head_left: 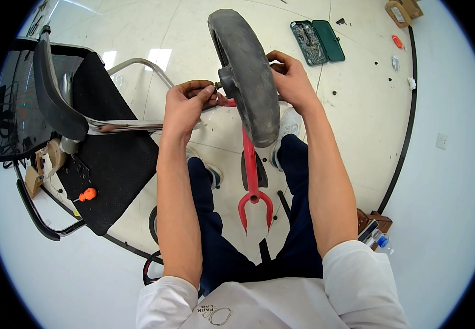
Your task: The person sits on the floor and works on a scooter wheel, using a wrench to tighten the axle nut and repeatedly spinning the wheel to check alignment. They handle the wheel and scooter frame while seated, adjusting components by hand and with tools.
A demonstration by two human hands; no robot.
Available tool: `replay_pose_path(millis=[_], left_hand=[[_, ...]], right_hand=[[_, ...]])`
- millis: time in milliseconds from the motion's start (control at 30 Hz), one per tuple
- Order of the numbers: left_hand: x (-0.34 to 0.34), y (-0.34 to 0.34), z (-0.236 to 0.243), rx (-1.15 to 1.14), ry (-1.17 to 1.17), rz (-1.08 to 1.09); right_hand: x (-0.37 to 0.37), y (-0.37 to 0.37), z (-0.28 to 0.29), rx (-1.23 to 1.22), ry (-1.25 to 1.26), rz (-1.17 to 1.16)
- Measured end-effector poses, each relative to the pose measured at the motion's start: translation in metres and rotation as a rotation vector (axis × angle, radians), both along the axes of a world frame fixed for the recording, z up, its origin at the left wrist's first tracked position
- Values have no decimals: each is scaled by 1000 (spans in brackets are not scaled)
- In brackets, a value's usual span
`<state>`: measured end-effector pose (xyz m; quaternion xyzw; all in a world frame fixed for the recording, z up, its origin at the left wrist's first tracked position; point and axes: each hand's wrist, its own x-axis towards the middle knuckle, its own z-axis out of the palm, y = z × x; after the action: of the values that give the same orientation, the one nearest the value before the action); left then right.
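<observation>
The scuffed black wheel [254,82] is tilted — axle [218,85] jutting left.

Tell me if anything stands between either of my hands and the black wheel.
Nothing visible does. Your left hand is right at the axle end on the left side of the black wheel. Your right hand is at its right side, partly hidden by the wheel, so I can't rule out something there.

Dark grey tyre [256,82], pinkish-red frame [249,159], black chair seat [103,109], bright orange screwdriver handle [88,194], dark green case [329,41], cream floor [361,137] crossed by thin grey lines, pale blue-white wall [440,181], black skirting [413,82], navy trousers [299,181], white shirt [281,299] with small dark print
</observation>
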<state>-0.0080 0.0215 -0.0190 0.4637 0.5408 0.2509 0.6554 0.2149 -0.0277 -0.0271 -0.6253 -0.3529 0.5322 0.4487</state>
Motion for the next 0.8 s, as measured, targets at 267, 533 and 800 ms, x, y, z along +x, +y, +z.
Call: replay_pose_path(millis=[267, 533, 800], left_hand=[[-3, 3, -2, -22, -34, 78], [2, -3, 12, 90, -87, 1], [6, -6, 16, 150, -201, 43]], right_hand=[[5, -1, 0, 37, 164, 33], [3, 0, 17, 55, 168, -7], [8, -1, 16, 131, 204, -81]])
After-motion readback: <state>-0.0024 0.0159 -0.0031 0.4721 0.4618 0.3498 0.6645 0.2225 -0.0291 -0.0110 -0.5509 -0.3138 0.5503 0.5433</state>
